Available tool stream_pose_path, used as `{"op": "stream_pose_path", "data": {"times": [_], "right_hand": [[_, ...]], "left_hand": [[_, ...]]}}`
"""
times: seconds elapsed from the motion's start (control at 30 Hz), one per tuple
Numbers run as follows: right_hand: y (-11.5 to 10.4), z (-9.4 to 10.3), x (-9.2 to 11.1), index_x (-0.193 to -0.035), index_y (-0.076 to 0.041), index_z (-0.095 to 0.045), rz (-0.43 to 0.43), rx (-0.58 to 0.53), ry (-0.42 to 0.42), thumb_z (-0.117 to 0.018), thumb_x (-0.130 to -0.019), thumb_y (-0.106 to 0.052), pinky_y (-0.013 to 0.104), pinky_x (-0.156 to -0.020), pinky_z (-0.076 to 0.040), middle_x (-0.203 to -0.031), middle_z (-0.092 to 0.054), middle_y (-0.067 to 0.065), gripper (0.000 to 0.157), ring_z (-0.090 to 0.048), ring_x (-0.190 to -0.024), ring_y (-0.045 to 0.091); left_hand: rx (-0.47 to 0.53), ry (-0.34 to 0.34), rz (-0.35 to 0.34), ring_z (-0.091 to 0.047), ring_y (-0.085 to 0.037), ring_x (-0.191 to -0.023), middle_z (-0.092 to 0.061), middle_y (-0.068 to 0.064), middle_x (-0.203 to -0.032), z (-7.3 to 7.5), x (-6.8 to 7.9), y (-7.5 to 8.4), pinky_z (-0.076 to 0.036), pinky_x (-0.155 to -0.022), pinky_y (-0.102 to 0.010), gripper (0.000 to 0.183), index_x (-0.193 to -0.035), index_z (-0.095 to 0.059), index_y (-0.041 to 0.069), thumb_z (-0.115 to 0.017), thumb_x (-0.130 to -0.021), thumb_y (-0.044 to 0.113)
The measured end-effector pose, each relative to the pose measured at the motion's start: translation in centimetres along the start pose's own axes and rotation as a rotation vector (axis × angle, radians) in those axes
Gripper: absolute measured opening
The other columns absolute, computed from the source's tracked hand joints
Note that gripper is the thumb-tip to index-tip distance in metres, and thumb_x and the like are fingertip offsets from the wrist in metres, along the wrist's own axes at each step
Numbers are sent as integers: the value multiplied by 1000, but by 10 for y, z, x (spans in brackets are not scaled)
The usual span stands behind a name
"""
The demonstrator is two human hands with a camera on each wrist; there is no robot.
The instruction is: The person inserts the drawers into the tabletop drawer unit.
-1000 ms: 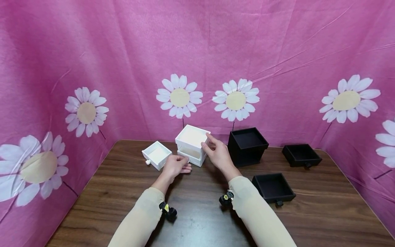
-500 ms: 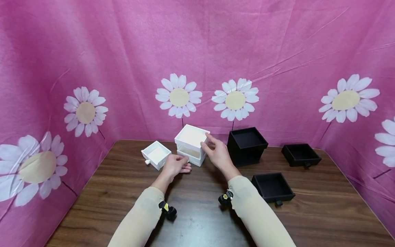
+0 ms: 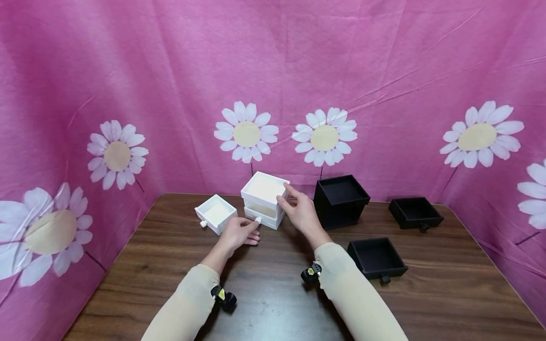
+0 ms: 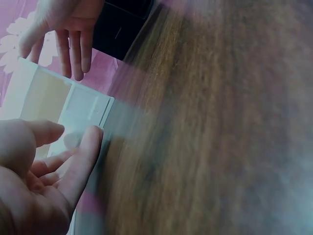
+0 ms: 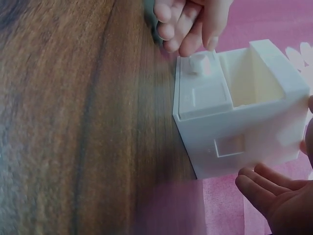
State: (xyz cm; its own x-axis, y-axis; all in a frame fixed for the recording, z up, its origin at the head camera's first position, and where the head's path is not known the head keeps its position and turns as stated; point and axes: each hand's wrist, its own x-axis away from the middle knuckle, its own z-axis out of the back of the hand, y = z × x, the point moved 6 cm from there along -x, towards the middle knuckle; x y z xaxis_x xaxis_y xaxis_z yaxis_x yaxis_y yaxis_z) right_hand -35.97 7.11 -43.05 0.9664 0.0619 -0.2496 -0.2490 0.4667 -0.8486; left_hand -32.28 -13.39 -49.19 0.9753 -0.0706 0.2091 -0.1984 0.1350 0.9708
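A white two-tier drawer box (image 3: 265, 188) stands at the table's back. Its upper slot is a bare opening, while a drawer (image 5: 205, 98) with a round knob (image 5: 199, 64) fills the lower slot flush. My left hand (image 3: 235, 233) is just in front of that knob, thumb and fingers spread apart around it with a gap, as the left wrist view also shows. My right hand (image 3: 302, 213) touches the box's right side near the top with thumb and index finger; its other fingers (image 5: 264, 188) extend straight beside the wall. A loose white drawer (image 3: 216, 211) lies left of the box.
A black box (image 3: 342, 201) with a recessed top stands right of the white one. Two loose black drawers, one at the back right (image 3: 415, 213) and one nearer (image 3: 377, 258), lie on the wooden table (image 3: 273, 293). A pink daisy-print cloth (image 3: 183, 94) hangs behind.
My left hand has drawn back slightly toward me and to the left, off the lower drawer's knob, which now shows. My right hand and the boxes look the same.
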Motion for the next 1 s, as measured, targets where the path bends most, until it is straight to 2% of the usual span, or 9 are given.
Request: {"op": "stream_pose_path", "data": {"times": [0.27, 0.47, 0.7, 1.0], "right_hand": [[3, -2, 1, -155, -15, -60, -29, -6, 29, -75, -103, -29, 51, -101, -62, -138, -71, 25, 55, -74, -122, 40], [3, -2, 3, -154, -17, -61, -30, -9, 67, -75, -103, -29, 50, -96, -64, -134, -71, 25, 54, -76, -116, 39], [4, -2, 3, -153, -18, -61, -33, -5, 81, -74, -103, -29, 51, -100, -62, -135, -69, 26, 53, -75, -118, 40], [7, -6, 4, -153, -19, -61, -39, -23, 100, -74, -103, -31, 54, -105, -60, -135, -68, 24, 53, -74, -118, 41]], "left_hand": [[7, -40, -39, -73, -12, -70, -77, -26, -96, 8, 13, 0, -66, -67, -28, 30, -123, -64, -21, -60, -107, 4], [-14, -75, -65, -74, -12, -75, -77, -24, -98, 11, 23, 1, -66, -72, -29, 31, -125, -64, -20, -58, -108, 5], [-28, -114, -100, -75, -13, -79, -76, -29, -100, 16, 31, 2, -67, -77, -32, 33, -126, -62, -22, -58, -108, 5], [-10, -74, -124, -75, -13, -80, -76, -28, -100, 33, 38, 3, -67, -78, -29, 34, -127, -61, -24, -58, -107, 4]]}}
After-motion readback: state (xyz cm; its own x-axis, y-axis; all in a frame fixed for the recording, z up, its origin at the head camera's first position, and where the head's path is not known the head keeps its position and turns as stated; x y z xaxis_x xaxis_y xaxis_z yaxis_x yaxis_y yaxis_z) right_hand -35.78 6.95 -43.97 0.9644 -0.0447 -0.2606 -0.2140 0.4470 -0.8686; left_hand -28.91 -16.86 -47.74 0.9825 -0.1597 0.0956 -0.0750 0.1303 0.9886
